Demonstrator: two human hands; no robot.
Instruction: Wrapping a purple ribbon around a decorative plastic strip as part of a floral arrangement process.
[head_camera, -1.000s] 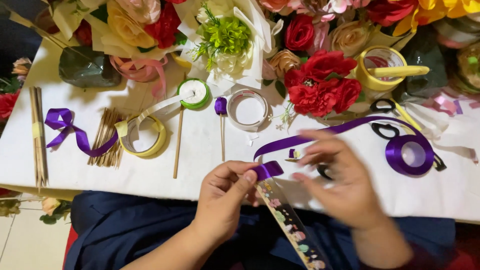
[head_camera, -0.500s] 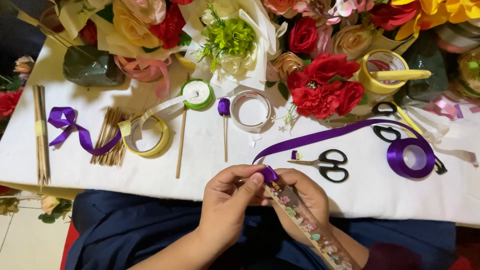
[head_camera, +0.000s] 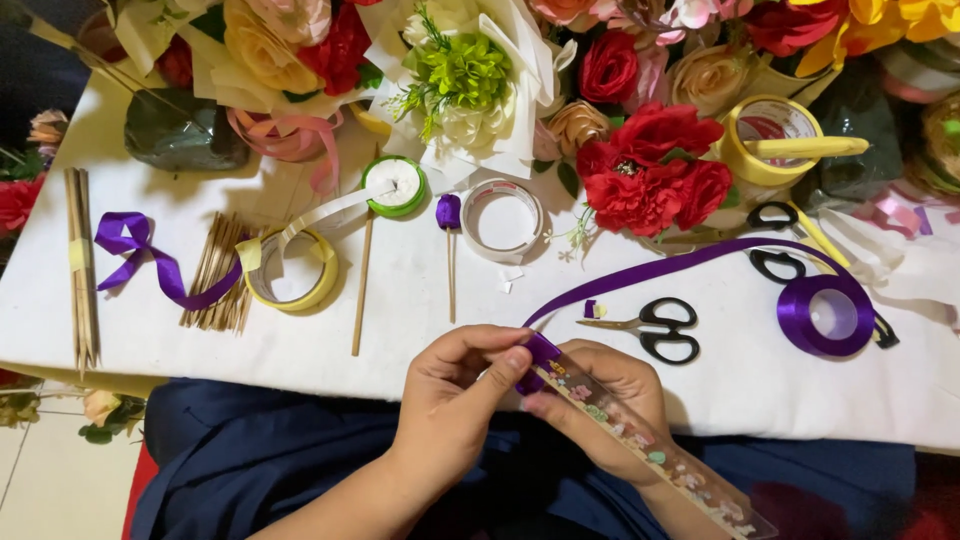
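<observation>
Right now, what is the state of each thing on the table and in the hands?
Left hand: pinching the ribbon end onto the ruler.
Right hand: holding the ruler from below.
Ribbon: unrolled, running from its spool to the hands.
Spool: lying flat.
Ruler: tilted, off the table.
Scissors: shut, lying flat.
Green tape roll: strip pulled out.

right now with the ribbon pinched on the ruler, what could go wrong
The purple ribbon runs taut from the left hand and right hand back to its spool; a tug could drag the spool into the small scissors. The clear ruler hangs off the table edge, so the ribbon end may slip off it.
</observation>
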